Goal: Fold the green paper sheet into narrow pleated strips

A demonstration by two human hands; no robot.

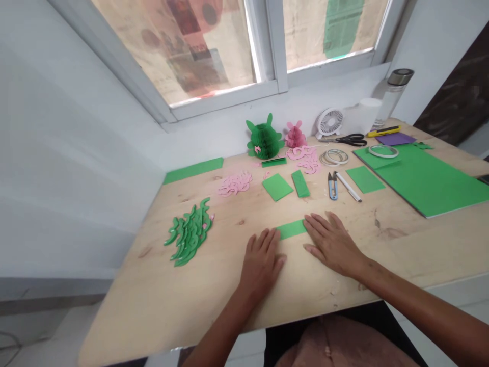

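Note:
A narrow green paper strip lies flat on the wooden table near its front middle. My left hand rests palm down at the strip's left end, fingers pointing away from me. On the right end lie the fingertips of my right hand, its fingers spread and flat. Beyond the strip are a green paper square, a folded green piece, blue thread snips and a white pen.
Green cutouts are heaped at the left, with pink cutouts behind. Green and pink paper figures stand by the wall. A small fan, black scissors, tape rolls and green sheets occupy the right.

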